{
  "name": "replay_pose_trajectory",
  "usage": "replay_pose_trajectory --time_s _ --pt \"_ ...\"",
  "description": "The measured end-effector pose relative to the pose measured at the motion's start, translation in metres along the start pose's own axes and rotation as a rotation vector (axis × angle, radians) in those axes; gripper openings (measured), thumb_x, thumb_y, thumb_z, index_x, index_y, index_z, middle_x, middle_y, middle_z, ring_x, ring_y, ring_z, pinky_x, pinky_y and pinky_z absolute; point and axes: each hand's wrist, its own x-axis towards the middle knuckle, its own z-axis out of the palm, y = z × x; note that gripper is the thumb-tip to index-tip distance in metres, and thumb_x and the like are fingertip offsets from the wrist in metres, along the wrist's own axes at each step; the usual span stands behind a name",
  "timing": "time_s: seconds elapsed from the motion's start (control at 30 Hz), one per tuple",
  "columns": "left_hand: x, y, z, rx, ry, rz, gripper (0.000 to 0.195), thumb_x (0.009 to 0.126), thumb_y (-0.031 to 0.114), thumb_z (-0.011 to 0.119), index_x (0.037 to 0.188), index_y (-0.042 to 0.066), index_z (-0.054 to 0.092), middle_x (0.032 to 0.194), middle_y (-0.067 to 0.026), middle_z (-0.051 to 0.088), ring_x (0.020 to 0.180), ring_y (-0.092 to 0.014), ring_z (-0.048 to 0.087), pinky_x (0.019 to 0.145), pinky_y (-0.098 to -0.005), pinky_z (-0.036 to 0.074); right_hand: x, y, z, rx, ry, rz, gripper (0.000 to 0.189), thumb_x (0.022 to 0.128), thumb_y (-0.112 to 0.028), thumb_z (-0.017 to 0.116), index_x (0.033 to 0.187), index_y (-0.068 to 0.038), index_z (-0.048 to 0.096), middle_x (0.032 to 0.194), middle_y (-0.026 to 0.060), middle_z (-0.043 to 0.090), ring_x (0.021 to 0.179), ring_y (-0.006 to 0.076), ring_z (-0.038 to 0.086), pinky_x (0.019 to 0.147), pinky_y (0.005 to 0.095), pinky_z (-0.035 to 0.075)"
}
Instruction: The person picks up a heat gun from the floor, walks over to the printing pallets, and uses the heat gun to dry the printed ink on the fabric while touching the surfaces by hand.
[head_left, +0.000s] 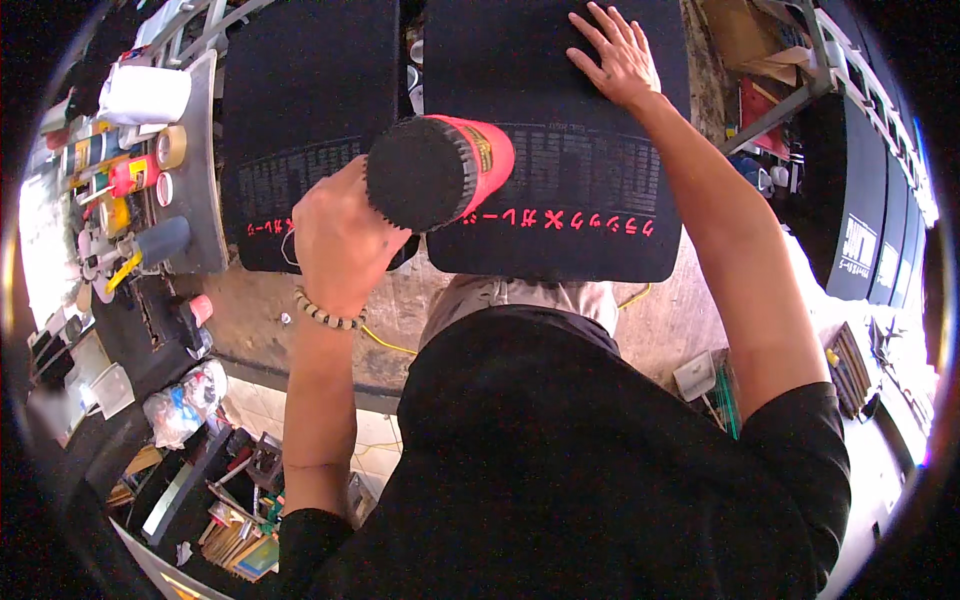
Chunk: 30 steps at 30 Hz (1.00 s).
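Note:
My left hand (341, 232), with a beaded bracelet at the wrist, grips a red and black hand-held blower (487, 154) that looks like a hair dryer. Its round black end faces up at me; the gripped part is hidden. The blower hangs over a black fabric-covered board (555, 255) with rounded corners, bearing pale rows of print and a line of red characters. Fingers spread, my right hand (619, 67) lies over the far right part of this board and holds nothing. A similar black board (307, 90) stands at the left, across a narrow gap.
At left, a grey board (202, 157) stands beside tape rolls (171, 146), bottles and a white container (146, 94). A yellow cord (386, 343) runs below the black boards. Plastic bags (184, 405) and clutter lie lower left. More black printed boards (855, 225) line the right, near metal framing (780, 116).

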Motion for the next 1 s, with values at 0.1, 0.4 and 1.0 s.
replay_pose_trajectory --time_s 0.1,0.4,1.0 --pt "-0.004 -0.003 -0.008 -0.007 -0.013 -0.020 0.039 0.068 0.023 0.092 0.098 0.004 0.075 0.091 -0.0165 0.076 0.084 -0.040 0.073 0.073 -0.0459 0.058 0.002 0.000 0.002 -0.012 -0.018 0.004 0.067 0.104 -0.054 0.055 0.160 -0.019 0.048 0.170 0.0151 0.036 0.160 0.0385 0.026 0.131 0.0566 0.018" --pt "-0.041 -0.017 -0.041 0.077 -0.027 -0.162 0.037 0.073 0.029 0.090 0.094 0.003 0.074 0.090 -0.0176 0.075 0.082 -0.041 0.072 0.072 -0.0475 0.058 0.002 0.024 0.038 -0.162 0.152 -0.078 0.068 0.105 -0.066 0.048 0.164 -0.034 0.040 0.173 0.0064 0.033 0.161 0.0337 0.027 0.131 0.0564 0.019" --pt "-0.043 -0.002 -0.009 0.045 -0.006 -0.045 0.033 0.070 0.028 0.088 0.089 0.006 0.072 0.085 -0.0140 0.073 0.076 -0.040 0.071 0.066 -0.0480 0.056 -0.041 0.023 0.017 -0.014 -0.019 -0.104 0.072 0.103 -0.067 0.051 0.164 -0.030 0.042 0.175 0.0102 0.029 0.161 0.0425 0.024 0.128 0.0648 0.019"
